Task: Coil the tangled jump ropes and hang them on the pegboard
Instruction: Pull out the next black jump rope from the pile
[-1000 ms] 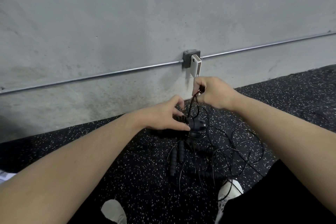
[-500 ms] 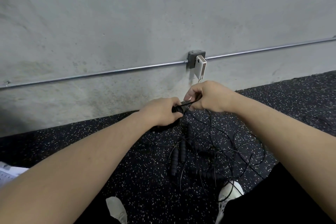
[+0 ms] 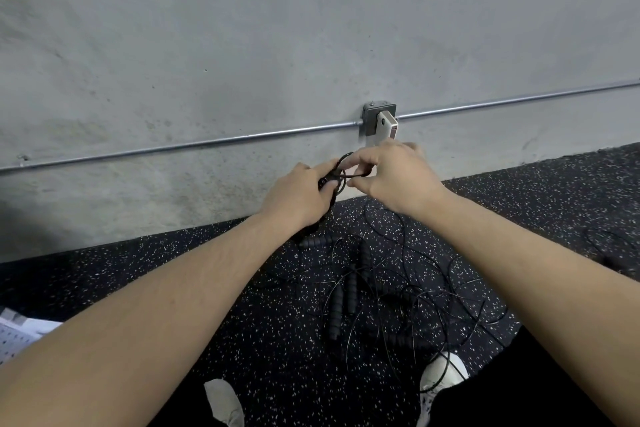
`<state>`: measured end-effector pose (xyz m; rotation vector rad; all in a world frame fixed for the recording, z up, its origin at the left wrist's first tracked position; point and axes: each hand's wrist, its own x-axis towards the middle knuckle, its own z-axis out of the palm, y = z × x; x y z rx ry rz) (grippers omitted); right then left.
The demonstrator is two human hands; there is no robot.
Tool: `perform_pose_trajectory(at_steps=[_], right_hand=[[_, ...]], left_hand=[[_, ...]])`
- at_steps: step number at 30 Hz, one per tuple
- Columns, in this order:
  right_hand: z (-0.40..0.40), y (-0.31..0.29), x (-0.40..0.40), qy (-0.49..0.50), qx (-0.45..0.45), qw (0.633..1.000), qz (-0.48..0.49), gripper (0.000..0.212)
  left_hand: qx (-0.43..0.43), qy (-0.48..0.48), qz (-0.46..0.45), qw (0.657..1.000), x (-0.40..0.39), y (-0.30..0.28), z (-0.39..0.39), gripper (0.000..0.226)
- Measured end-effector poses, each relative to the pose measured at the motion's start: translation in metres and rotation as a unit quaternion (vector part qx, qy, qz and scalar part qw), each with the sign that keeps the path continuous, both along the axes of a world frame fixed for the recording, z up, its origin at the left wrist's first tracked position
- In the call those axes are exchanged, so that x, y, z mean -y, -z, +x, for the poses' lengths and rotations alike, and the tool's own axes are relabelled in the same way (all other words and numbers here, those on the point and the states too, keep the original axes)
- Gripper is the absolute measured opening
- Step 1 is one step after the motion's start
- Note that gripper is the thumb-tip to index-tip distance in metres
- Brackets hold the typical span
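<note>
The left hand (image 3: 297, 198) is curled around a black jump-rope handle (image 3: 325, 184), thumb pressed along its upper side, the rest of the handle hidden in the fist. Just beside it, almost touching, the right hand (image 3: 394, 177) pinches a thin black cord (image 3: 341, 170) between thumb and bent forefinger; the cord forms a small loop that stands between the two hands and rises slightly above the knuckles. Both hands are lifted off the floor, in front of the wall.

Below the hands, more cord drops to the tangled jump ropes (image 3: 388, 291), a heap of loose loops and several ribbed black handles lying on the speckled black rubber floor (image 3: 242, 322). One handle lies just under the left wrist; others sit lower, between the forearms. Nearer the person, two white shoe tips (image 3: 443, 371) show at the bottom, a strand crossing the right one.

Behind the hands, a grey concrete wall (image 3: 277, 45) carries a metal conduit (image 3: 173, 147) running across it, with a grey junction box (image 3: 372, 120) and a pale plug-in block just above the right hand. Far out beyond the left forearm, a corner of white pegboard (image 3: 14, 340) lies at the frame's edge.
</note>
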<state>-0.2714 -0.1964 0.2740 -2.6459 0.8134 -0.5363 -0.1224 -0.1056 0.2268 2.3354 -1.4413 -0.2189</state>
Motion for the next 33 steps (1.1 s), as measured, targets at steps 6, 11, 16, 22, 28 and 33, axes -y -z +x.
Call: perform_pose_trajectory(at_steps=[6, 11, 16, 22, 28, 33], right_hand=[[0.001, 0.002, -0.002, 0.058, 0.014, 0.989, 0.137, 0.055], [-0.001, 0.006, -0.005, 0.053, 0.142, 0.964, 0.22, 0.04], [-0.007, 0.003, -0.003, 0.053, 0.293, 0.901, 0.315, 0.025], [-0.004, 0.008, -0.01, 0.03, 0.211, 0.909, 0.359, 0.048], [-0.002, 0.011, 0.0, 0.03, 0.222, 0.878, 0.423, 0.041], [-0.007, 0.009, 0.013, 0.015, 0.265, 0.855, 0.445, 0.026]], left_hand=[[-0.09, -0.015, -0.106, 0.99, 0.0, -0.006, 0.0, 0.034], [-0.133, -0.025, -0.121, 0.983, 0.0, 0.0, 0.0, 0.029], [-0.156, -0.041, -0.13, 0.978, -0.002, -0.006, 0.002, 0.027], [-0.132, -0.027, -0.146, 0.98, -0.003, -0.008, -0.009, 0.024], [-0.234, -0.037, -0.207, 0.949, 0.0, -0.008, -0.004, 0.026], [-0.458, -0.046, -0.247, 0.853, -0.003, -0.015, -0.005, 0.019]])
